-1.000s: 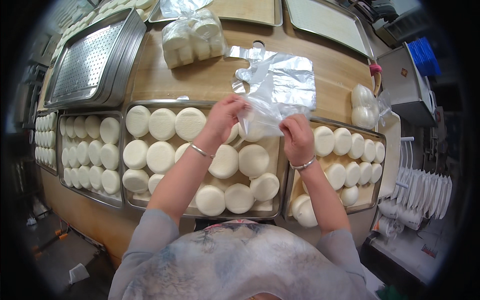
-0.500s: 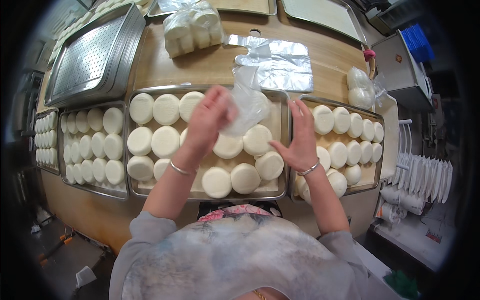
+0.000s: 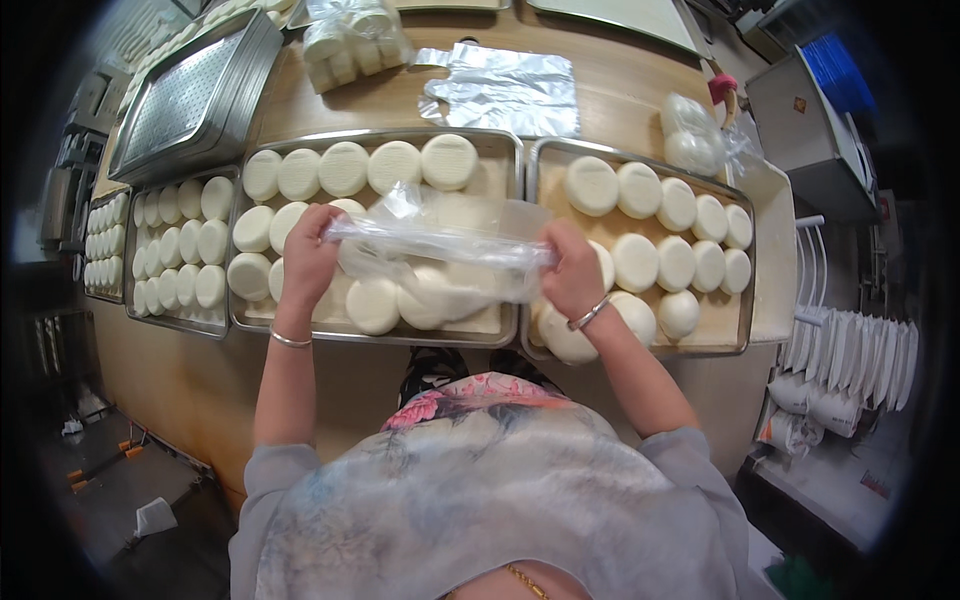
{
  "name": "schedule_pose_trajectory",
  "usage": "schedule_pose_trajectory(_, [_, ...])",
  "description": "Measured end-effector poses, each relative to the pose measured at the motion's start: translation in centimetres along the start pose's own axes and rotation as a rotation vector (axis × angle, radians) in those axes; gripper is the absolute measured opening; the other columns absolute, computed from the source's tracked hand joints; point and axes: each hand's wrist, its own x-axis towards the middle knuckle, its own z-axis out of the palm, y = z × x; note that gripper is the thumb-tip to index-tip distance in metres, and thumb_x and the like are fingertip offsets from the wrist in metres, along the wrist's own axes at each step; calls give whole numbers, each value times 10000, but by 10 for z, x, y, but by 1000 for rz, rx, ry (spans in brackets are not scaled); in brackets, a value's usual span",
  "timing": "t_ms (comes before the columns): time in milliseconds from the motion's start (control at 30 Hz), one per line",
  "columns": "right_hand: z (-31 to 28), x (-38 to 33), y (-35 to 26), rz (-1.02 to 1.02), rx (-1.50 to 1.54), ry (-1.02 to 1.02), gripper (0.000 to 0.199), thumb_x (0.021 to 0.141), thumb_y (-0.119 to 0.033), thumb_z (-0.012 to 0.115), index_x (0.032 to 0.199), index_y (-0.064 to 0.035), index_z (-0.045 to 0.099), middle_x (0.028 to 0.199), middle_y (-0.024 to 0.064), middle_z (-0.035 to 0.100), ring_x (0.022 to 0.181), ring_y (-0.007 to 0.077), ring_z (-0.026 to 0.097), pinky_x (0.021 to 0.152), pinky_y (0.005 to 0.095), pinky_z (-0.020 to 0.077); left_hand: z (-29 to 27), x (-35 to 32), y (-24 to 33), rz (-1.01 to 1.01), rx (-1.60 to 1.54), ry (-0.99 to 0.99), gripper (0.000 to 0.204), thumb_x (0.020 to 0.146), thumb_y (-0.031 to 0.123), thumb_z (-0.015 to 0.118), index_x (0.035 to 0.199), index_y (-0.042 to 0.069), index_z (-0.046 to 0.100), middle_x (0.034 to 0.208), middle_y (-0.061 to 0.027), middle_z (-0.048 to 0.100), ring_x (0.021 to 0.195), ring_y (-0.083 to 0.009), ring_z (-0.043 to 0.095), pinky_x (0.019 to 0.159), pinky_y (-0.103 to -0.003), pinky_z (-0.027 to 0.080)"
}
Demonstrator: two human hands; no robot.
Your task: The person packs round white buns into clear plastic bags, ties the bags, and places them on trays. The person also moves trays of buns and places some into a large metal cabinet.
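A clear plastic bag (image 3: 430,238) is stretched sideways between my two hands, over the middle tray (image 3: 490,190). My left hand (image 3: 312,250) grips one end of its edge in closed fingers. At the other end, my right hand (image 3: 572,265) is closed on the bag in the same way. Beneath the bag lie round white buns (image 3: 372,305), some of them showing blurred through the plastic. More buns (image 3: 398,166) form a row along the tray's far side. Close by my right hand are the buns (image 3: 637,262) of the right-hand tray (image 3: 715,312).
Flat plastic bags (image 3: 515,90) lie on the wooden table beyond the trays. Bagged buns stand at the back left (image 3: 350,50) and on the right (image 3: 690,135). A stack of perforated metal trays (image 3: 185,90) sits at the left, behind smaller-looking trays of buns (image 3: 190,242).
The bag, bunched near my left hand before, is now pulled wide between both hands. My right hand has closed on it. The view has shifted, and my hands are farther apart.
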Motion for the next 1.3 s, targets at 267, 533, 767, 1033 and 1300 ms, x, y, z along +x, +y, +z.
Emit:
schedule_pose_trajectory(267, [-122,-67,2,685,1622,13,129,815,-31,507,863,9,619,734,131,639,682,273,631,625,414,505,103,-36,17,-230,-2243,-592,265,986,163,403,1108,-12,559,994,-115,637,823,-190,617,758,-323,527])
schedule_pose_trajectory(533, [-155,-73,17,0,413,-836,423,878,-197,510,1258,-18,459,948,65,614,908,172,607,842,293,492,88,16,154,-14,-2046,-1111,222,934,164,486,1054,7,589,854,-80,626,672,-94,599,651,-236,545])
schedule_pose_trajectory(767, [-212,-43,58,295,-874,-556,524,775,-395,680,1143,-40,572,1039,143,670,950,305,645,828,401,493,161,-45,245,237,173,-964,215,892,177,554,773,-2,559,724,-104,612,667,-217,589,613,-362,486])
schedule_pose_trajectory(1033, [-184,-111,58,62,-1166,-792,854,593,-380,836,1282,-50,454,1174,134,582,1147,271,541,903,415,459,203,-88,199,567,865,-833,485,682,231,773,999,-73,566,796,-189,659,774,-336,664,668,-411,532])
schedule_pose_trajectory(1300, [-159,-115,83,10,-1236,-675,846,576,-373,848,1253,-35,468,1188,124,578,1155,276,524,926,407,445,224,-108,173,551,873,-782,371,703,153,691,979,-51,553,770,-187,653,733,-338,664,643,-403,533])
